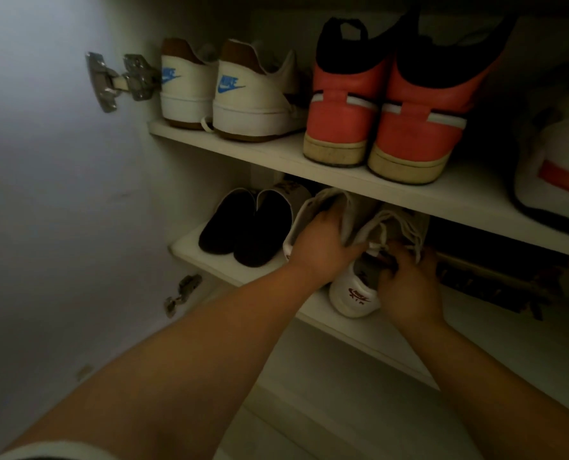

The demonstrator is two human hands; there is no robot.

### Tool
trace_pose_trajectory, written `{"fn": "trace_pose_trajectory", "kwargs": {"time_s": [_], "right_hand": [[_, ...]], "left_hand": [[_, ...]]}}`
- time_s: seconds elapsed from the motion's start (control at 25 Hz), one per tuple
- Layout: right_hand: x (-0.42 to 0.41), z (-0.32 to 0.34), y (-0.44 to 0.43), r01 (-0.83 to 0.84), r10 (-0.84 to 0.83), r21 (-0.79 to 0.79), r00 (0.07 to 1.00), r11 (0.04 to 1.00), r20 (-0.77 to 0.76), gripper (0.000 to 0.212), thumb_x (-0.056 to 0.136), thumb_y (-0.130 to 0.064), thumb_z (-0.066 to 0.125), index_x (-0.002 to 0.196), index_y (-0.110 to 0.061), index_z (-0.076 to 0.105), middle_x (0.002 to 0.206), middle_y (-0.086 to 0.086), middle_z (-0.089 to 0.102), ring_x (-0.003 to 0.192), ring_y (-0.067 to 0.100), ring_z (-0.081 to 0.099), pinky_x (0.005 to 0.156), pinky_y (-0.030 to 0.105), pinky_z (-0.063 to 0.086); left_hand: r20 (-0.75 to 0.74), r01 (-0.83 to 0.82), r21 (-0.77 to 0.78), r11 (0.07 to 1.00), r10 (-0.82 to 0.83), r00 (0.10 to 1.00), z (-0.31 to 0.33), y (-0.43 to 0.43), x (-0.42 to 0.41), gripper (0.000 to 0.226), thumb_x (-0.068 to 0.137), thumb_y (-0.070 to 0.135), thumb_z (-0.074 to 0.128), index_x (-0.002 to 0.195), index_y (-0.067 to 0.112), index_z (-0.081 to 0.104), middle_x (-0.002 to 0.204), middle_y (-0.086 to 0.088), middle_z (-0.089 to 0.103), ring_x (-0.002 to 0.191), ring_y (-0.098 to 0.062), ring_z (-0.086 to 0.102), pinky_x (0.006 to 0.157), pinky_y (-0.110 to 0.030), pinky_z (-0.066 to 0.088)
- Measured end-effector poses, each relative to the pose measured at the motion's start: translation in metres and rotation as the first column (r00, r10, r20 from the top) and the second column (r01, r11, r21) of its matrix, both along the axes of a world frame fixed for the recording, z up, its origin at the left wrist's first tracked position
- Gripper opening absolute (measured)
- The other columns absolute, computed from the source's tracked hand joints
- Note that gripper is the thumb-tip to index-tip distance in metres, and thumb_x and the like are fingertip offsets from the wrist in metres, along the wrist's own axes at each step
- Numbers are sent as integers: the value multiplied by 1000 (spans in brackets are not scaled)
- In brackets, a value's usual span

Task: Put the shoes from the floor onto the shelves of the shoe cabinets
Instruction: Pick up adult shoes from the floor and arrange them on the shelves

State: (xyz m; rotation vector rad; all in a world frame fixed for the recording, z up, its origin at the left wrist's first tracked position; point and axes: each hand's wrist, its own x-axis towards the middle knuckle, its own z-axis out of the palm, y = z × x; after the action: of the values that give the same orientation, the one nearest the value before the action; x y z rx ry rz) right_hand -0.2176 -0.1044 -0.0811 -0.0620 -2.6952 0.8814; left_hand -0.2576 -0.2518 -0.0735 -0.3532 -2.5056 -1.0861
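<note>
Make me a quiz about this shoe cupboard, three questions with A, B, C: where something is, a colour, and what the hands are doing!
1. Where are the black slippers?
A. on the upper shelf
B. on the lower shelf, left of the white sneakers
C. on the floor

2. What colour is the logo on the cream sneakers?
A. red
B. blue
C. green

3. What are the left hand and right hand doing?
A. hanging empty
B. shutting a door
C. each gripping one white sneaker

Answers:
1 B, they sit at that shelf's left end, beside the white pair.
2 B, blue lettering shows on both heels.
3 C, fingers curl round each shoe's collar.
</note>
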Motion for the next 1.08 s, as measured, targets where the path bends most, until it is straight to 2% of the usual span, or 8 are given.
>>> {"fn": "trace_pose_trajectory", "kwargs": {"time_s": [0.08,0.24,0.4,0.56,0.64,0.84,1.0,1.08], "right_hand": [[7,4,-9,65,-65,15,998,998,-12,49,95,-20,44,143,-20,40,155,19,17,137,43,26,113,47,29],[32,23,-32,93,-95,102,995,990,11,50,94,-27,43,144,-21,37,155,22,16,140,43,19,116,51,19],[82,36,-72,-42,37,188,999,981,32,55,94,-31,43,146,-21,31,154,22,19,140,41,20,117,49,13],[152,41,-128,-261,249,54,953,964,171,55,96,-34,38,148,-20,27,157,16,16,141,37,21,117,46,22],[189,45,-160,-359,354,-13,913,933,202,49,97,-32,37,143,-17,35,154,16,22,139,35,26,114,44,26],[281,59,-232,-685,690,-102,699,722,190,39,95,-23,44,132,-13,50,137,15,49,121,31,49,97,33,41],[386,79,-296,-905,895,-113,376,411,241,32,97,-22,44,124,-15,59,126,8,61,107,24,58,83,27,44],[442,84,-329,-959,933,-94,233,267,273,29,97,-21,44,117,-16,64,118,5,64,93,19,59,75,26,45]], "left_hand": [[39,-49,-91,995,53,998,-4,-8,19,70,79,55,61,137,20,43,123,-7,59,111,-22,57,90,-43,52],[81,-57,-222,973,77,994,20,-29,68,70,81,42,68,141,24,40,135,-5,48,119,-24,50,93,-44,50],[130,-70,-338,939,120,984,41,-55,144,63,88,32,62,144,20,39,144,-7,41,129,-26,43,103,-43,43],[205,-106,-436,893,214,955,48,-100,239,58,90,30,58,144,16,41,148,-11,39,134,-29,39,111,-38,33],[249,-140,-472,870,284,926,50,-129,289,58,90,31,58,145,19,40,147,-9,41,133,-28,39,110,-37,34],[396,-232,-545,806,491,776,67,-195,423,58,92,36,57,146,29,36,144,-5,43,130,-22,42,109,-37,36],[461,-360,-561,746,642,613,87,-245,541,49,93,35,56,140,28,45,135,-3,52,120,-21,50,97,-30,42],[485,-393,-568,723,680,550,86,-263,599,37,93,37,53,127,22,57,123,-4,61,111,-22,56,93,-34,46]]}}
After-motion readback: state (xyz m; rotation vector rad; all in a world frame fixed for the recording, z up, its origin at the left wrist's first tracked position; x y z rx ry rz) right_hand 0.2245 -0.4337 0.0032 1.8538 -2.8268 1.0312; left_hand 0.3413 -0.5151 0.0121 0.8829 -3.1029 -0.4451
